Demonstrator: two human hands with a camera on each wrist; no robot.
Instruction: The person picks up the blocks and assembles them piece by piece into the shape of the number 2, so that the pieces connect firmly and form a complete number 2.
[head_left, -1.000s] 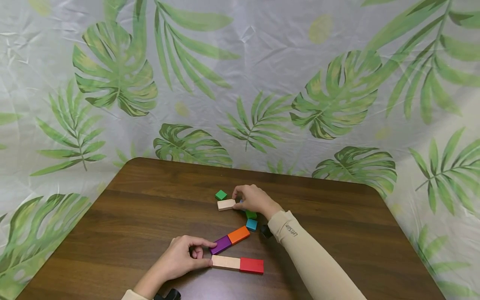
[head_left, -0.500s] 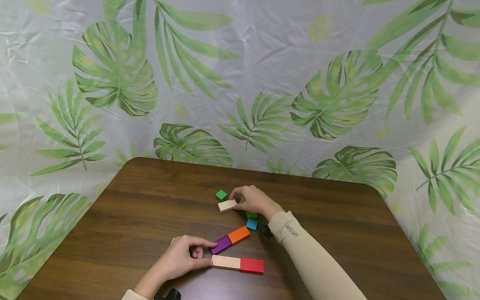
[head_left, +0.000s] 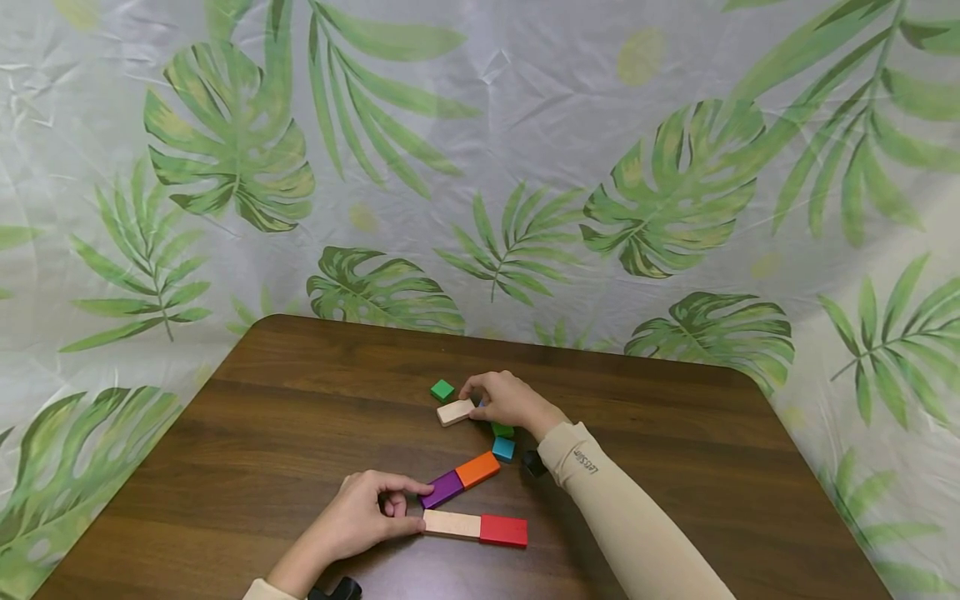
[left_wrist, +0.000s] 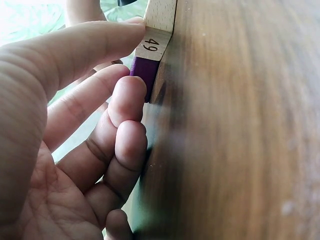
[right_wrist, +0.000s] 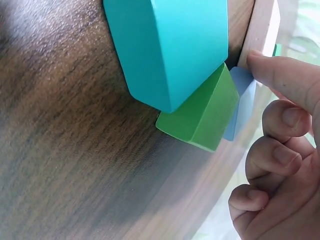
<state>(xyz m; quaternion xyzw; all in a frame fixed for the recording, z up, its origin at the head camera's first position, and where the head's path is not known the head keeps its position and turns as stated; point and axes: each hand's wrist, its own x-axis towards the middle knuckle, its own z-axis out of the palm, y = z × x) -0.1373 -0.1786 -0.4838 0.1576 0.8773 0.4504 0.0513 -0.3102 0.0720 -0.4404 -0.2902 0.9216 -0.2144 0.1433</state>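
Observation:
My left hand (head_left: 362,514) rests at the left ends of two block rows. Its index finger touches the purple block (head_left: 442,490), and its thumb touches the plain wooden block (head_left: 452,523), whose end reads 49 in the left wrist view. An orange block (head_left: 477,470) adjoins the purple one; a red block (head_left: 504,531) adjoins the plain one. Farther back, my right hand (head_left: 512,400) pinches another plain wooden block (head_left: 453,412) by its right end. Beneath that hand lie a pale blue block (right_wrist: 242,102), partly hidden, a green block (right_wrist: 205,112) and a turquoise block (right_wrist: 170,50).
A separate small green block (head_left: 442,390) lies just behind the held wooden block. All of this is on a dark brown wooden table (head_left: 300,400). A leaf-patterned curtain (head_left: 525,167) hangs behind the table's far edge.
The pinched wooden block has shifted very slightly to the right and turned a little, with the right fingertips moving along. My left hand and the front blocks have stayed in place.

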